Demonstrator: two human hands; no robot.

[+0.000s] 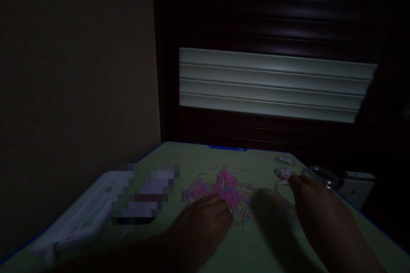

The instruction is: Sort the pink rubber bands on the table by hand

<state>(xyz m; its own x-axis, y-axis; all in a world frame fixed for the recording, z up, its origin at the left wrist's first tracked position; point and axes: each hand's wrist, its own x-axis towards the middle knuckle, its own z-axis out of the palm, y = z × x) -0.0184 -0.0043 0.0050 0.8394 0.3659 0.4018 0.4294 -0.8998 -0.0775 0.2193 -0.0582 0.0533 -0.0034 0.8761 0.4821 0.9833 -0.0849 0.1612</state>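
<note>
Dimly lit, a tangle of pink and blue strands (221, 192) lies spread across a green table top (195, 158).

At far left, a folded white cloth (73, 217) is laid along the table edge, with a pixelated object (144, 192) beside it. The left hand (201, 222) is held low, its fingers (218, 209) loosely curved against the near side of the tangle; no grip can be made out. The right hand (320, 209) is extended, its fingertips (294, 180) placed just beside pink bits (284, 173) in a small clear dish (278, 173), though whether anything is pinched cannot be told. A larger clear round dish (283, 194) is seen under the fingers, a small round lid (283, 161) behind them, and a clear jar (320, 177) past them, partly hidden by the hand. A white box (357, 192) is set beyond the table's right edge.
</note>
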